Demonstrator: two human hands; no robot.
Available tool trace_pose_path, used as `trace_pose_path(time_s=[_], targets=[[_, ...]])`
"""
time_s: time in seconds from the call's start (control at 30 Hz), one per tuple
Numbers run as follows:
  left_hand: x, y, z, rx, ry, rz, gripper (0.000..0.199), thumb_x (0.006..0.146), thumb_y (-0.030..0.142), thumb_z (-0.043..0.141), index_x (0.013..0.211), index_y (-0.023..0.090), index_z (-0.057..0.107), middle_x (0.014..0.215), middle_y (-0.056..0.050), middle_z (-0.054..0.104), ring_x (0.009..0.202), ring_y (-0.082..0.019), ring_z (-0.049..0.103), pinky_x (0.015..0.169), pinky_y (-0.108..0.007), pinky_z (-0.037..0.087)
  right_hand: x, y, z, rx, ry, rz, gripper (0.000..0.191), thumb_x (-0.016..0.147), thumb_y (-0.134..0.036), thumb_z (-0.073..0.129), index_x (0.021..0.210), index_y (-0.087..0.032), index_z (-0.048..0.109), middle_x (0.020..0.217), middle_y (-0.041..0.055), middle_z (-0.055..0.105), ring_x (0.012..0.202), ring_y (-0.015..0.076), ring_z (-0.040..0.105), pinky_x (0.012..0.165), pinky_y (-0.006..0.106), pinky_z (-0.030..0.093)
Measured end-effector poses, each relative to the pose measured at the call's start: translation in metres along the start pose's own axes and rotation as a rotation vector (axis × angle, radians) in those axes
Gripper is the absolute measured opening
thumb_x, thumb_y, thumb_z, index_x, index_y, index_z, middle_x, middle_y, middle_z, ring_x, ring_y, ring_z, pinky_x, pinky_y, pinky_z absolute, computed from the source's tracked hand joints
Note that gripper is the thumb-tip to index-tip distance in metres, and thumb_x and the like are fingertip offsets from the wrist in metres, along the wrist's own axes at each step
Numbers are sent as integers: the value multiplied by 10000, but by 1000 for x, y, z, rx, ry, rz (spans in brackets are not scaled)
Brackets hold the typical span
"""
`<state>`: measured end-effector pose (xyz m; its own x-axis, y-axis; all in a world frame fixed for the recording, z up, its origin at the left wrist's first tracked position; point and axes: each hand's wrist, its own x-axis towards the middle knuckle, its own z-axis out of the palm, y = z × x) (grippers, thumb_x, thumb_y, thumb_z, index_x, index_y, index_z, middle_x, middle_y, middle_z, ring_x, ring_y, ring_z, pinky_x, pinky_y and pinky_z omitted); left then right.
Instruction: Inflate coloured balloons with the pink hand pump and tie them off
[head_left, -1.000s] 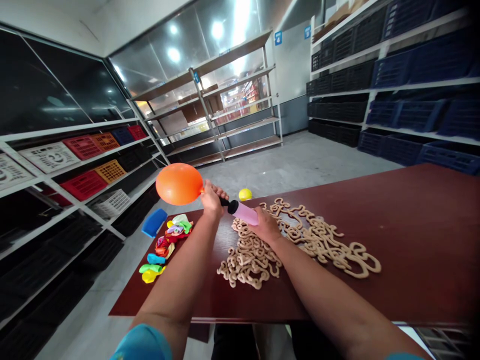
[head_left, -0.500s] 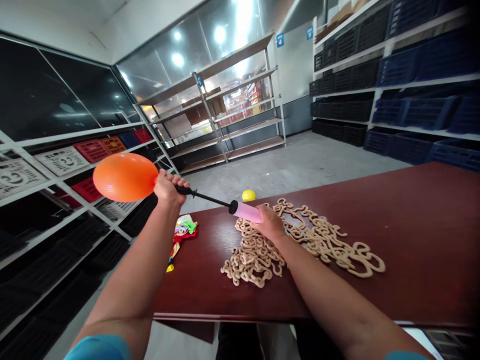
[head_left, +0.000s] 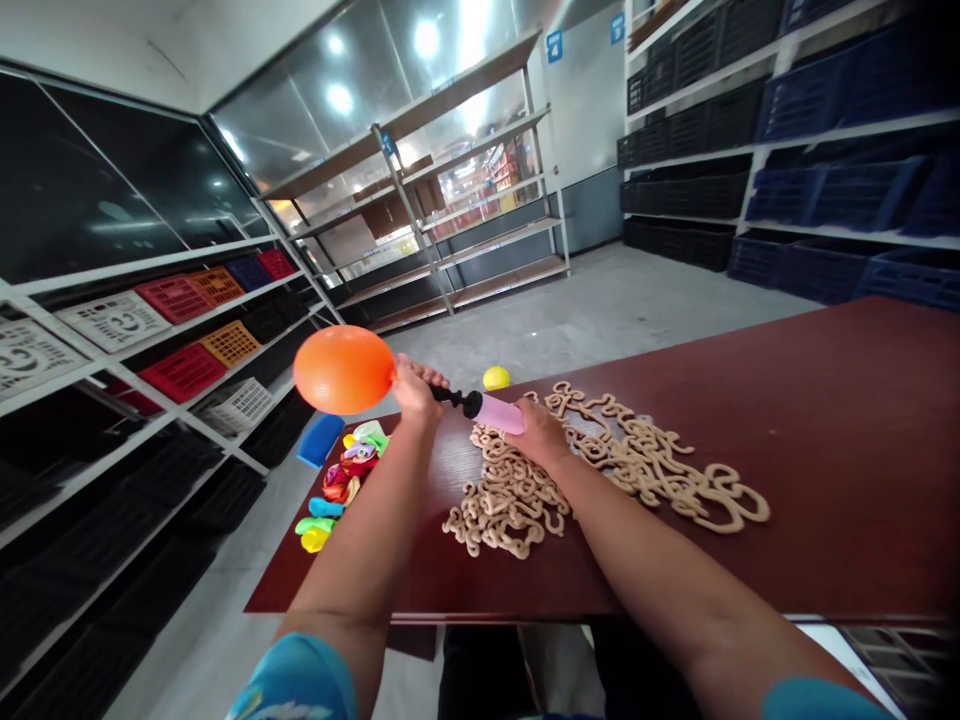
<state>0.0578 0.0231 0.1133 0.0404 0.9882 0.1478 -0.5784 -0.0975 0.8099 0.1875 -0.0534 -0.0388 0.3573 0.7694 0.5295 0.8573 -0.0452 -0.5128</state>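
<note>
An inflated orange balloon (head_left: pixel 343 370) sits on the far end of a hand balloon pump (head_left: pixel 501 412) with a pink barrel and black end parts. My left hand (head_left: pixel 420 388) is closed around the pump's black end and the balloon's neck. My right hand (head_left: pixel 541 432) grips the pink barrel, its fingers wrapped round it. The black rod between the two hands is mostly pushed in. Under and beyond my right hand, beige curly rope-like pieces (head_left: pixel 517 500) lie heaped on the dark red table (head_left: pixel 825 450). Left of my left forearm is a pile of limp coloured balloons (head_left: pixel 352 470).
A yellow round object (head_left: pixel 496 378) shows at the table's far edge. Beyond the left edge is something blue (head_left: pixel 321 438). Shelves with crates (head_left: pixel 180 298) stand at left, a metal rack (head_left: pixel 450 270) at the back, and dark crates (head_left: pixel 825 200) at right.
My left hand has moved right, toward my right hand, bringing the balloon along and pushing the rod into the barrel. More of the limp balloons shows now. My right hand stays nearly in place.
</note>
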Motion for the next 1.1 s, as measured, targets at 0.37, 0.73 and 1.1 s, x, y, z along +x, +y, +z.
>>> trace_pose_path(time_s=[0.37,0.73,1.1], targets=[[10,37,-20,-10,0,39,424,769,414,476,576,203,163,434,75,206,334,-68,280,370,-218,284,-3,-11,-5,5,-18,-48,305,660,-291,615,929,-191,511,827,44,585,758,180,545,621,260,348],[20,95,-22,3,-30,108,421,787,363,455,580,200,127,441,72,192,334,-63,258,359,-213,261,-4,-12,4,75,7,-39,354,662,-367,626,947,-189,515,823,47,584,764,185,546,637,270,365],[-6,-16,-15,-26,-9,-44,447,748,478,490,583,204,178,443,79,215,340,-67,285,382,-218,282,-5,-9,1,67,-62,-26,366,668,-296,612,1005,-198,507,886,50,596,824,185,546,685,265,364]])
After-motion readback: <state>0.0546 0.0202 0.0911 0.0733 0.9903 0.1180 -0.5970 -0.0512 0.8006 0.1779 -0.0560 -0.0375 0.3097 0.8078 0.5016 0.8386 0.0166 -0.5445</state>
